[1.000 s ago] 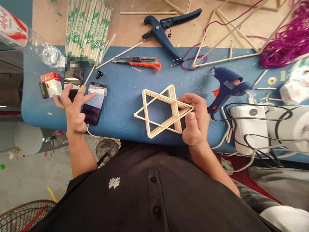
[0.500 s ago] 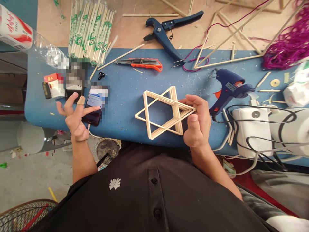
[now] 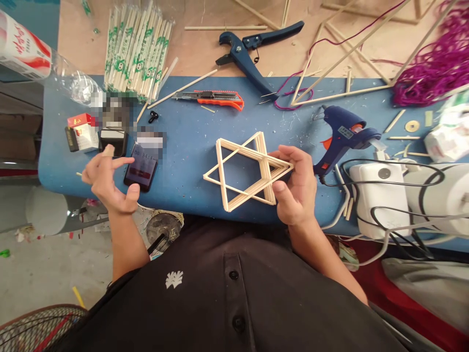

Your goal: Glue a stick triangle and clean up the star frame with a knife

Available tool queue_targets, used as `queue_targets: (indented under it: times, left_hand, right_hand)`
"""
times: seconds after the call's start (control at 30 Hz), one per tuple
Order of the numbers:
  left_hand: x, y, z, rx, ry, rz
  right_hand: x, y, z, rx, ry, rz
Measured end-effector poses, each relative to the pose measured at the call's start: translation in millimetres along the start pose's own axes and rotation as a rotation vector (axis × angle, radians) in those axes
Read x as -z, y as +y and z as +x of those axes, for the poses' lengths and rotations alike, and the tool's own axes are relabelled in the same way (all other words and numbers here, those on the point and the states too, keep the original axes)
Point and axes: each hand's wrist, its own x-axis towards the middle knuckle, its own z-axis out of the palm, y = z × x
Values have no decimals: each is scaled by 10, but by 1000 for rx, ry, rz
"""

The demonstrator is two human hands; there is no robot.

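Note:
A six-pointed star built from stacked thin wooden sticks (image 3: 240, 193) is at the middle of the blue mat's front edge. My right hand (image 3: 298, 188) grips its right-hand point, thumb at the near side and fingers curled round the far side. My left hand (image 3: 112, 183) is open beside the smartphone (image 3: 141, 168), with the index finger stretched over the phone's left edge and nothing in the grasp. The phone's screen is lit, showing large digits and a dark red bar; part of it is blurred out.
Beyond the star lie an orange utility knife (image 3: 220, 99), a dark blue cutter (image 3: 244, 63) and wrapped chopsticks (image 3: 137, 54). Rightward are a blue glue gun (image 3: 342, 132), a white power bank (image 3: 381, 195) with cables, and purple yarn (image 3: 425, 73). A cigarette box (image 3: 86, 134) lies left.
My left hand has drawn back left from the phone, its index finger off the screen's middle. The screen now shows a different page. My right hand keeps its grip on the star.

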Motion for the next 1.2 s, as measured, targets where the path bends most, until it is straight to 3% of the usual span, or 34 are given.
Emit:
queue_targets:
  times: [0.07, 0.2, 0.27, 0.57, 0.8, 0.93, 1.0, 1.07, 1.2]
  left_hand:
    - [61, 73, -61, -26, 77, -1]
    - [151, 277, -157, 113, -68, 89]
    - [155, 359, -176, 178, -77, 173]
    - [18, 367, -172, 238, 90, 224]
    - [38, 432, -175, 178, 151, 314]
    - [92, 525, -141, -62, 187, 200]
    - [89, 652, -141, -122, 160, 28]
    - [57, 825, -164, -122, 48, -162]
    - [-70, 1134, -256, -207, -171, -399]
  right_hand:
    - [13, -5, 4, 12, -17, -28]
    - [11, -8, 13, 35, -33, -56]
    - [2, -11, 17, 48, -33, -70]
    - [-13, -88, 62, 149, -57, -125]
    - [-32, -96, 70, 164, -67, -189]
    - [-129, -142, 71, 154, -2, -231]
    - [-185, -182, 51, 152, 21, -238]
    - [-220, -233, 2, 152, 10, -234]
    - [-172, -358, -118, 89, -128, -123]
